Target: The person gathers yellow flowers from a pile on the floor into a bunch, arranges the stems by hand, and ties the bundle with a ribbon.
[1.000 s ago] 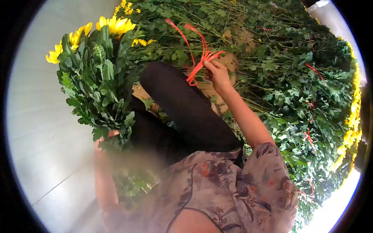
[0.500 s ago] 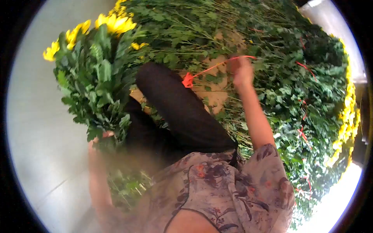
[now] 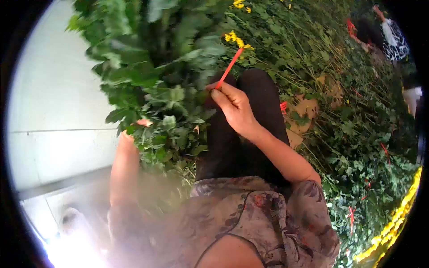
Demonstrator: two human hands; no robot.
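A big leafy bunch of chrysanthemums rises on the left, its flower heads out of view. My left hand is closed round the lower part of this bunch, mostly covered by leaves. My right hand pinches a red ribbon between thumb and forefinger, close to the right side of the bunch; the ribbon's free end points up and right. Both dark-trousered knees lie below the right hand. More red ribbon shows beside the right thigh.
Cut green stems cover the floor ahead and to the right, over some brown cardboard. Red-tied bunches with yellow flowers lie at the right. Another person is at the upper right. A pale wall or panel stands left.
My right hand has come from over the stems to the bunch, bringing the red ribbon. The bunch now sits higher and nearer in view, and the view has turned.
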